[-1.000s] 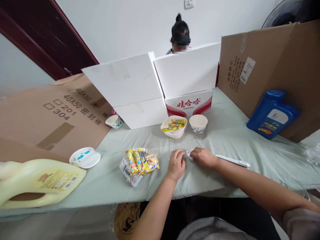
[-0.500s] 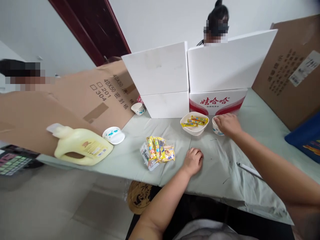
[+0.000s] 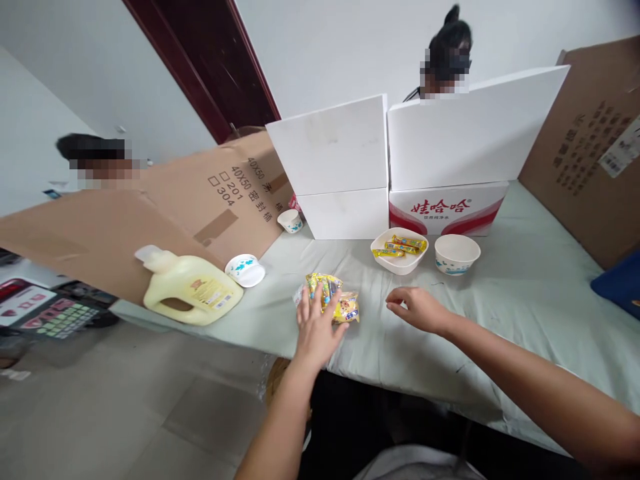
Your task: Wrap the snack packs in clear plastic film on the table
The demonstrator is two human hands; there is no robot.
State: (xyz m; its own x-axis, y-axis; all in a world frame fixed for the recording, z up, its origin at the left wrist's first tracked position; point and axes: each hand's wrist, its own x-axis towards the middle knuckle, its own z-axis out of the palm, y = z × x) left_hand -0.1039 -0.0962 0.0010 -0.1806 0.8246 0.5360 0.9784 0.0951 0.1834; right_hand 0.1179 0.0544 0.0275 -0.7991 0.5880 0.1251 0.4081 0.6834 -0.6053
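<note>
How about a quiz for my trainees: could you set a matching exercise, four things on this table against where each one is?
Things
1. left hand
2. yellow jug
3. white dish
4. paper bowl

Places
A. right of the white dish, in front of the red-lettered box
B. resting on the snack packets
C. lying on its side near the left edge of the table
D. holding yellow wrapped bars

Pairs: 1-B, 2-C, 3-D, 4-A.
</note>
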